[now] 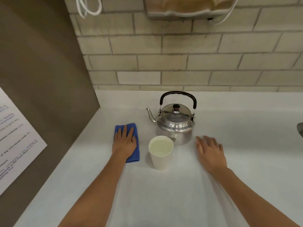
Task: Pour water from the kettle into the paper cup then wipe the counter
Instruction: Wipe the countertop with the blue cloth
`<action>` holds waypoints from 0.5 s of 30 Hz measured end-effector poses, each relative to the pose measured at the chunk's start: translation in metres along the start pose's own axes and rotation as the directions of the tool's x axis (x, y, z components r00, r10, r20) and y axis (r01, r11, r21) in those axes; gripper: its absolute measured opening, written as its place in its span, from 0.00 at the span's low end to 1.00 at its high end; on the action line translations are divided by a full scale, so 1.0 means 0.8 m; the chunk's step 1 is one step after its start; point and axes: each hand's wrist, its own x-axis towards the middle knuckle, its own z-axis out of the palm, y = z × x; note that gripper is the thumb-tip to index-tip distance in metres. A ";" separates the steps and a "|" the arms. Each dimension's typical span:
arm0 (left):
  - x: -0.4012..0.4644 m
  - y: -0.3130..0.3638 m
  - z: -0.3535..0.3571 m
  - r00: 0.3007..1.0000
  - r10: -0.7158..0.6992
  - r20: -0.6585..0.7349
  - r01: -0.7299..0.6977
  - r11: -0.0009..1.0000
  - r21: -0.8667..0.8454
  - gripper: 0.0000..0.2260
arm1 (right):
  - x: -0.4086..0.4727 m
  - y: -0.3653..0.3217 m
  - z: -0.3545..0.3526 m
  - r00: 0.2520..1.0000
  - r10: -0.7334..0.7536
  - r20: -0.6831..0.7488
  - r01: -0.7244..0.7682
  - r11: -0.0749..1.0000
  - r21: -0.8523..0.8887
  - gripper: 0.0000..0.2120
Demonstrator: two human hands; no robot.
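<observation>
A silver kettle (174,123) with a black handle stands upright on the white counter (180,194), its spout pointing left. Just in front of it stands a white paper cup (161,154) holding water. Left of the cup lies a folded blue cloth (135,141), and my left hand (124,141) rests flat on top of it, fingers spread. My right hand (210,150) hovers or rests palm down on the counter to the right of the kettle, fingers apart, holding nothing.
A tiled wall (180,59) rises behind the counter. A brown side panel (41,79) with a printed sheet (14,138) bounds the left. A white cord (89,7) and a wall unit (190,9) hang above. A dark edge (300,129) shows at far right.
</observation>
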 end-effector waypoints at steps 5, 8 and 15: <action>-0.053 -0.011 0.023 0.982 0.164 -0.089 -0.166 0.986 -0.020 0.23 | 0.005 -0.011 0.002 0.998 0.055 0.003 -0.055 0.998 0.037 0.20; -0.053 -0.023 0.021 0.985 0.133 -0.106 -0.139 0.989 -0.046 0.23 | 0.005 -0.012 -0.004 0.998 0.056 0.006 -0.056 0.997 0.053 0.21; -0.007 -0.023 0.004 0.995 0.097 0.012 -0.097 0.994 -0.045 0.23 | 0.003 -0.009 -0.016 0.997 0.044 0.068 -0.047 0.997 0.055 0.21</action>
